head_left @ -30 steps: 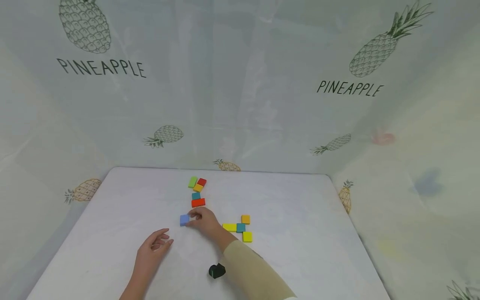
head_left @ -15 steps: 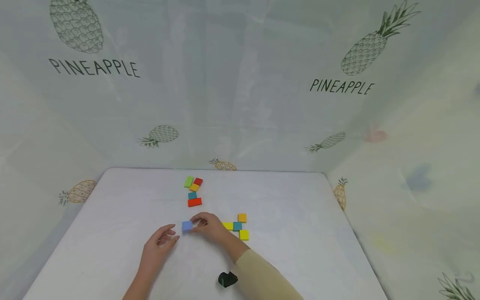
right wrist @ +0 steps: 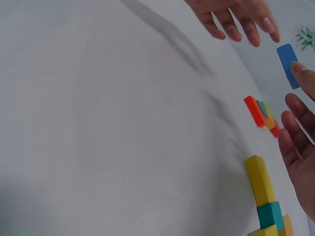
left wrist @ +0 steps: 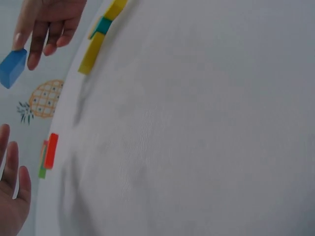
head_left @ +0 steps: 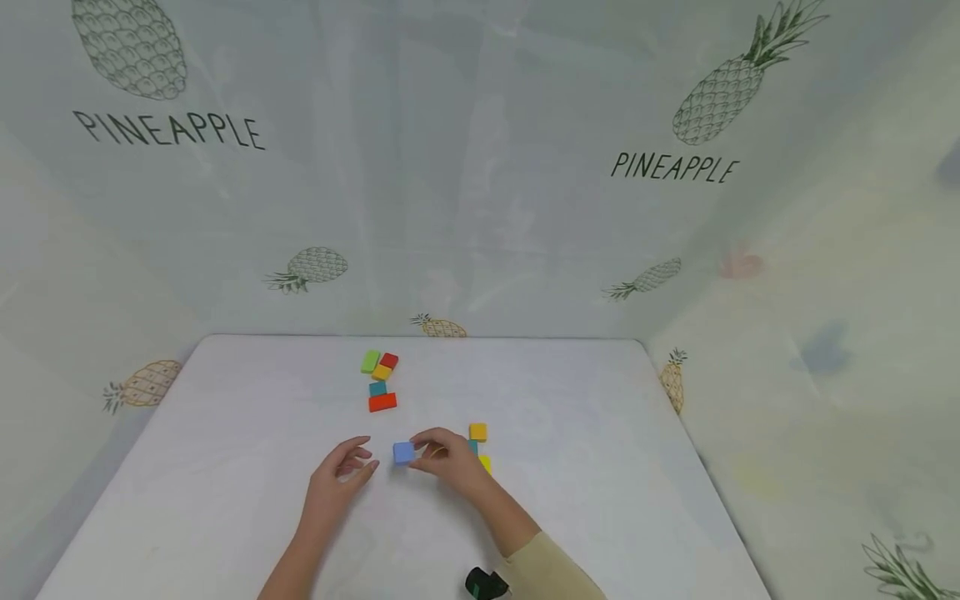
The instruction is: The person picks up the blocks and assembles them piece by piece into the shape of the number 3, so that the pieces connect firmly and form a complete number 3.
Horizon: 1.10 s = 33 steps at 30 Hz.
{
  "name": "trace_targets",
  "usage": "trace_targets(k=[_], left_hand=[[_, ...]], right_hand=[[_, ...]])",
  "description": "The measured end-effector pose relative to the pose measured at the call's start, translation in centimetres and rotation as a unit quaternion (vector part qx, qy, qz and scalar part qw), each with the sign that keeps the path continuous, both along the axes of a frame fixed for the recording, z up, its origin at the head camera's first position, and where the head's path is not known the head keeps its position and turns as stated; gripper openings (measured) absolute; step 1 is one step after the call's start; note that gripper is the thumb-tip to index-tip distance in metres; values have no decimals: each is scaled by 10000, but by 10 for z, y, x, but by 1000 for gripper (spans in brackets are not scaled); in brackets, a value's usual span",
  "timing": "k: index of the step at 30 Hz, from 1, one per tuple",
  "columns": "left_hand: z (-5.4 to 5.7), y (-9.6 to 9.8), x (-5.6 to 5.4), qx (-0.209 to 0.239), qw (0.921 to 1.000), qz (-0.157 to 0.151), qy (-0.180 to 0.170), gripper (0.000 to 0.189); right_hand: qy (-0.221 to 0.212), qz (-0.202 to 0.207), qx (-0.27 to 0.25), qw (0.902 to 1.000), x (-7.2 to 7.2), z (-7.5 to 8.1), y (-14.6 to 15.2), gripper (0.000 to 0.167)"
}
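the left hand (head_left: pixel 339 483), with fingers relaxed and wide, is at eight o'clock from the blue block (head_left: pixel 403 453). the right hand (head_left: pixel 454 464) pinches this block from three o'clock, above the white table (head_left: pixel 600 467). farther, at eleven o'clock, lies a red block (head_left: pixel 382 403).

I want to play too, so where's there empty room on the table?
The table is bare from the nearer orange block to the right edge, and from the left hand to the left edge. It's crowded around the right hand holding the blue block, and farther back by the long red block.
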<state>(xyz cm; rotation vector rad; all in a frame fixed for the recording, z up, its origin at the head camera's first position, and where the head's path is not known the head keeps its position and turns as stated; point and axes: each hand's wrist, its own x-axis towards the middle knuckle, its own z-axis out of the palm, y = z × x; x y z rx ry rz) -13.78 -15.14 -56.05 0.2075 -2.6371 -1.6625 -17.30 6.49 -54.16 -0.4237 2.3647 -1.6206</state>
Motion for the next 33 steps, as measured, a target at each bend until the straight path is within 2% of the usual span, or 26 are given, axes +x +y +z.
trace_targets(k=[6,11,13,18,22,29,33], left_hand=[[-4,20,-5,41,9997,-214,76,46],[-6,38,-9,62,9993,-315,187,44],[-7,44,-11,56,9991,-343,236,44],[-9,59,-18,82,9989,-392,251,43],[-16,68,-23,133,9985,-445,274,42],[-31,78,-28,89,9991,-352,207,40],[-36,82,-27,-91,9995,-260,169,40]], right_hand=[[305,-374,-95,9988,8,0,20,29],[575,-547,-166,9967,22,20,37,28],[534,-637,-166,9964,28,28,44,27],[340,-906,-238,9950,36,27,61,29],[322,-1085,-325,9930,39,16,72,29],[109,-1314,-243,9910,40,-28,89,30],[-36,-1398,-272,9898,46,-40,94,30]])
